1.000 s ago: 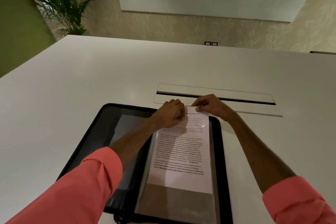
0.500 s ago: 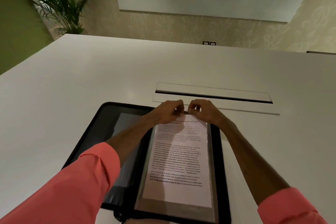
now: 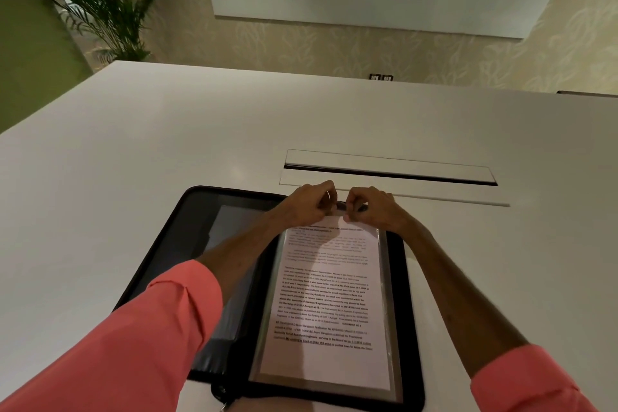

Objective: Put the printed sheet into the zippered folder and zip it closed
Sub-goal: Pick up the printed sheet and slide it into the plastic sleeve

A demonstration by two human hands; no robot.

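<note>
Here, on the pale matte surface (image 3: 133,177), the zippered folder (image 3: 197,211) lies open flat, black, round-cornered, its cover looking padded. Left half: a dark inner panel with a shiny grey pocket, partly under the left forearm in a coral sleeve. Zip track runs round the rim; a small ring, likely the puller, shows at the near edge by the spine.

Left hand (image 3: 309,202) at the far edge of the right half, grip pinched narrow on the top of the clear sleeve or the paper; which, I cannot tell.

Printed sheet (image 3: 326,294): thin white paper, dense black text, lying inside a glossy clear plastic sleeve on the folder's right half, nearly full depth, top edge at the fingers. Light, limp, creases easily; plastic looks slick and clingy. Best held by the top edge, two pinches close together, as now.

Right hand (image 3: 369,207) just beside the left, thumb and fingers closed on that same top edge.

Far right: a long slot cover (image 3: 388,167) set into the surface, hard, flat.

Judgement: seating almost done; closing and zipping not yet begun.
</note>
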